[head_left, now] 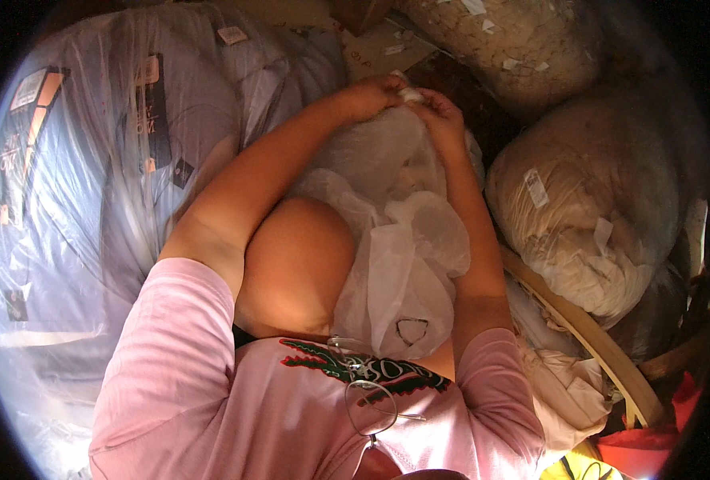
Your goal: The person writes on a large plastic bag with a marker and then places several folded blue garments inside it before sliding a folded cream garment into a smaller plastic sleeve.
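Note:
A translucent whitish bag [407, 248] with a small dark triangular outline lies over my lap and between my forearms. Its far end narrows into a bunched white bit between my hands. My left hand [383, 92] pinches that bunched end from the left, fingers closed. On the other side my right hand [441, 116] has its fingertips closed on the same bit. The two hands almost meet, with arms stretched away from my body. Behind the fingers, part of the gathered end is hidden. My bare knee [299, 264] shows beside the bag, inside my left arm.
Large clear plastic bags [123, 160] with tagged, labelled goods fill the left side. Stuffed sacks [587, 208] stand at the right and far right. A curved wooden strip [587, 336] runs beside my right arm, near pale cloth [567, 392] and a red item [639, 448].

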`<state>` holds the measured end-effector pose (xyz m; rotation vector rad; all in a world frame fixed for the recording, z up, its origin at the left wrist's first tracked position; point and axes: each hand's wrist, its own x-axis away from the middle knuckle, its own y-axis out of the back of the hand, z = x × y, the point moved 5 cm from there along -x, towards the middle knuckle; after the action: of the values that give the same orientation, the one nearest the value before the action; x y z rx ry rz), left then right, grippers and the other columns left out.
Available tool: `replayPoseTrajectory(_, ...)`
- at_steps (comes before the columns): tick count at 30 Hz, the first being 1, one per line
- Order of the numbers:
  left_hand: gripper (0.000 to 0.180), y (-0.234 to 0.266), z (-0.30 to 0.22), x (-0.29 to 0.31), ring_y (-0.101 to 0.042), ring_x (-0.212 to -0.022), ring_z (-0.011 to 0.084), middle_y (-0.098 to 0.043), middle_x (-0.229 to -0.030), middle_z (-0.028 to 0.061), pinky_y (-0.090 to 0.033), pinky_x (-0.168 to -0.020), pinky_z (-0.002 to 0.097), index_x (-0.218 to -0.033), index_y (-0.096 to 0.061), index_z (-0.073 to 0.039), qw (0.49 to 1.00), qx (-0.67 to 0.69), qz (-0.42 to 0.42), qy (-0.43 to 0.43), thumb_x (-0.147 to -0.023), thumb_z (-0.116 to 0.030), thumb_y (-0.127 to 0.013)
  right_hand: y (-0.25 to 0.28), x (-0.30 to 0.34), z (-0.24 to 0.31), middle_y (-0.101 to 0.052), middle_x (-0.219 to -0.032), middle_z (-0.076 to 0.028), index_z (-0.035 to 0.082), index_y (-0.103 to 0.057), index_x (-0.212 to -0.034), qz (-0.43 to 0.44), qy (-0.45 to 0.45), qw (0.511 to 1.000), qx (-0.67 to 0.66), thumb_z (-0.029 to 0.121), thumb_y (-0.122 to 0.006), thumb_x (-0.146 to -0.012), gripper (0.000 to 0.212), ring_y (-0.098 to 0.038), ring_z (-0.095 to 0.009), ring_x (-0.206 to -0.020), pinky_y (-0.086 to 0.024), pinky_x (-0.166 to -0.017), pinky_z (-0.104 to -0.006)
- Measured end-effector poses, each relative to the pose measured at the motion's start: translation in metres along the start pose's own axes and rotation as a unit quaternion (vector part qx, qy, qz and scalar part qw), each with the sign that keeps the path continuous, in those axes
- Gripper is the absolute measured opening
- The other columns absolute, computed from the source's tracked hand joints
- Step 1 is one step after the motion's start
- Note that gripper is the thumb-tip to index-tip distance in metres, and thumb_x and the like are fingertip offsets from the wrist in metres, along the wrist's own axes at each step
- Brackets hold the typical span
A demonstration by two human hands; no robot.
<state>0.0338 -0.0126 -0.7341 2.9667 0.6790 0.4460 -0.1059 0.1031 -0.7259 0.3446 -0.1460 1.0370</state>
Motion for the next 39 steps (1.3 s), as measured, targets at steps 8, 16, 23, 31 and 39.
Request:
replayPoseTrajectory(8, 0.031, -0.009, 0.002, -0.002, -0.072, -0.099, 0.0331, -0.075, -0.110, 0.0169, -0.055, -0.091, 0.0417, -0.125, -0.070, -0.006, 0.967, -0.233, -0.043, -0.095, -0.097, -0.020, -0.067, -0.014, 0.008, -0.008, -0.073, -0.109, -0.022, 0.001, -0.071, -0.119, -0.111, 0.125, 0.949, 0.266, 0.011, -0.071, -0.089, 0.032, -0.072, -0.035, -0.096, -0.055, -0.086, -0.0408)
replayPoseTrajectory(16, 0.038, -0.004, 0.028, -0.009, -0.072, -0.096, 0.0240, -0.076, -0.114, 0.0129, -0.055, -0.089, 0.0396, -0.119, -0.073, 0.000, 0.992, 0.107, 0.023, 0.069, -0.096, -0.030, -0.073, -0.026, 0.033, -0.010, -0.072, -0.111, -0.024, 0.004, -0.067, -0.124, -0.158, 0.195, 0.944, 0.213, 0.008, -0.064, -0.091, 0.033, -0.070, -0.043, -0.098, -0.055, -0.088, -0.0469)
replayPoseTrajectory(23, 0.054, -0.009, 0.025, -0.009, -0.073, -0.099, 0.0223, -0.075, -0.121, 0.0090, -0.054, -0.087, 0.0346, -0.122, -0.074, -0.003, 0.973, 0.105, 0.136, 0.151, -0.088, -0.044, -0.080, -0.021, 0.052, 0.000, -0.063, -0.135, -0.021, 0.012, -0.048, -0.154, -0.029, 0.154, 0.926, 0.344, 0.005, -0.061, -0.099, 0.057, -0.063, -0.035, -0.121, -0.050, -0.101, -0.0449)
replayPoseTrajectory(31, 0.035, -0.008, 0.030, -0.024, -0.073, -0.069, 0.0203, -0.077, -0.078, 0.0084, -0.057, -0.070, 0.0428, -0.089, -0.082, -0.006, 0.960, -0.243, 0.127, 0.057, -0.078, -0.040, -0.078, -0.036, 0.054, -0.038, -0.056, -0.144, -0.017, 0.005, -0.039, -0.158, 0.018, 0.026, 0.980, 0.194, 0.004, -0.063, -0.097, 0.066, -0.061, -0.030, -0.119, -0.049, -0.101, -0.0374)
replayPoseTrajectory(39, 0.045, -0.014, 0.017, -0.020, -0.072, -0.074, 0.0334, -0.076, -0.085, 0.0167, -0.056, -0.073, 0.0454, -0.087, -0.080, -0.004, 0.942, -0.332, 0.008, -0.045, -0.083, -0.048, -0.072, -0.014, 0.066, -0.050, -0.067, -0.119, -0.014, -0.004, -0.064, -0.120, -0.110, -0.149, 0.954, -0.234, 0.002, -0.077, -0.087, 0.036, -0.063, -0.021, -0.101, -0.052, -0.090, -0.0312)
